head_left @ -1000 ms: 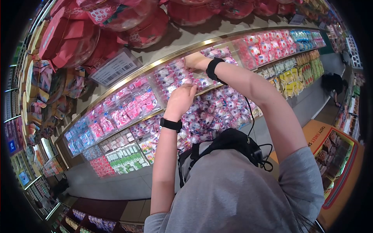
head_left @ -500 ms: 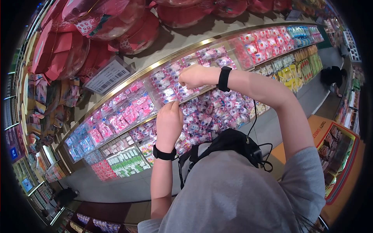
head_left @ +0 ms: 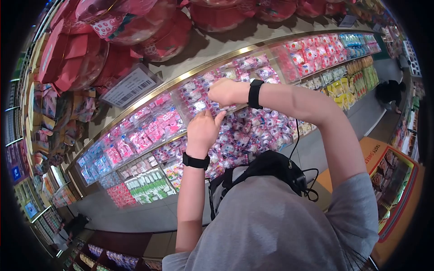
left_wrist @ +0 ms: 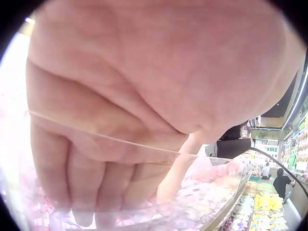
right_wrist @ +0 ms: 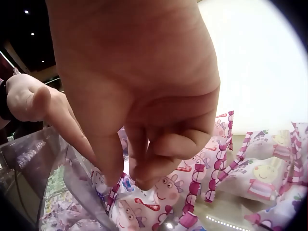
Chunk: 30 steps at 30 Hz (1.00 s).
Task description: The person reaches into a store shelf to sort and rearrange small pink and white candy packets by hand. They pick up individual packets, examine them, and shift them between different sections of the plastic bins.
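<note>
My right hand (head_left: 227, 93) is over a clear bin of small wrapped sweets. In the right wrist view its thumb and curled fingers pinch the edge of a white-and-pink sweet packet (right_wrist: 166, 204) printed with cartoon pigs. Similar packets (right_wrist: 267, 178) lie beside it. My left hand (head_left: 202, 132) is at the front of the same bin, near the right hand. Seen from the left wrist, its fairly straight fingers (left_wrist: 86, 185) reach down past the edge of a clear panel (left_wrist: 226, 173), holding nothing visible.
Neighbouring bins hold pink packets (head_left: 158, 124) and strawberry-print packets (head_left: 312, 56). Lower bins in front carry more sweets (head_left: 253, 131). A price label (head_left: 132, 86) and red gift packages (head_left: 74, 58) stand on the ledge above. A person (head_left: 389, 92) crouches in the far aisle.
The right hand came back from deeper in the bin toward its front, fingers curling. My left hand dropped down and left, then rose slightly with its thumb spread.
</note>
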Available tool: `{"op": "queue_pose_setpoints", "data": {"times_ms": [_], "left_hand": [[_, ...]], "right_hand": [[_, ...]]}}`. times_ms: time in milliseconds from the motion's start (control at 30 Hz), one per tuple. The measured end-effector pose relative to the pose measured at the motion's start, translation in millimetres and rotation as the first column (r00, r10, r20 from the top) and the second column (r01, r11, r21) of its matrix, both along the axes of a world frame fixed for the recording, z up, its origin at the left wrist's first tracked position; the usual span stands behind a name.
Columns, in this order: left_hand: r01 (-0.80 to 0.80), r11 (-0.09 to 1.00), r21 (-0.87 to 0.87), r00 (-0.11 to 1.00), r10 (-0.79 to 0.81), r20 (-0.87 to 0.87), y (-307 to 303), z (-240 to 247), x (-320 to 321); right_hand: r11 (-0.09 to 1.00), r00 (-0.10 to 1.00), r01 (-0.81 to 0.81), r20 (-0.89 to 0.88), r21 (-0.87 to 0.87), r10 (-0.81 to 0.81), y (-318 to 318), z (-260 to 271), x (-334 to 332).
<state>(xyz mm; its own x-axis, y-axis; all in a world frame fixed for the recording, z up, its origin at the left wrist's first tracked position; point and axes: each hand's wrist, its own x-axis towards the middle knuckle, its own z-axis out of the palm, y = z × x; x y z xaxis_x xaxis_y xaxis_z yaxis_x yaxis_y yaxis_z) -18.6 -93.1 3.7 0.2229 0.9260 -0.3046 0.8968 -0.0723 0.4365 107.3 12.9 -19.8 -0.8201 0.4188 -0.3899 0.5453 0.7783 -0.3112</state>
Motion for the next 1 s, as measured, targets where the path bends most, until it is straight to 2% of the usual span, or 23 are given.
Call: {"op": "queue_pose_setpoints", "data": {"times_ms": [33, 100, 133, 200, 233, 267, 333, 500, 567, 800, 1000], "left_hand": [[0.005, 0.999, 0.041, 1.0, -0.006, 0.021, 0, -2, -1], [0.017, 0.991, 0.135, 0.999, -0.021, 0.033, -3, -5, 0], [0.017, 0.991, 0.136, 0.999, -0.021, 0.027, -4, -4, 0], [0.043, 0.994, 0.096, 0.999, -0.041, -0.032, -4, -2, 1], [0.033, 0.991, 0.128, 0.999, -0.031, -0.016, -6, -4, 2], [0.037, 0.991, 0.128, 0.999, -0.034, -0.019, -6, -4, 2], [0.029, 0.99, 0.137, 1.0, -0.028, -0.01, -6, -4, 2], [0.021, 0.984, 0.176, 1.0, -0.018, -0.019, -8, -9, 2], [0.006, 0.983, 0.185, 1.0, -0.006, -0.002, -9, -11, 2], [0.007, 0.973, 0.229, 0.999, 0.001, -0.035, -9, -13, 2], [0.005, 0.964, 0.267, 1.0, 0.001, -0.024, -11, -13, 1]], "right_hand": [[1.0, 1.0, -0.002, -0.004, 0.004, 0.002, 1, -2, 0], [0.993, 0.964, 0.111, -0.238, -0.036, -0.116, 2, -8, -4], [0.993, 0.963, 0.11, -0.244, -0.035, -0.116, 3, -11, -8], [0.995, 0.934, 0.048, -0.358, 0.083, -0.016, 7, -14, -18], [0.993, 0.965, 0.014, -0.262, 0.118, 0.018, 7, -13, -24], [0.993, 0.964, 0.018, -0.264, 0.118, 0.014, 6, -13, -29], [0.974, 0.982, 0.003, -0.185, 0.228, 0.04, 4, -9, -36], [0.965, 0.977, -0.065, -0.178, 0.253, 0.113, 1, -8, -45], [0.959, 0.959, -0.055, -0.252, 0.279, 0.128, 1, -11, -44], [0.962, 0.97, -0.11, -0.184, 0.248, 0.159, 0, -10, -46], [0.957, 0.967, -0.101, -0.197, 0.273, 0.158, 4, -14, -45]]}}
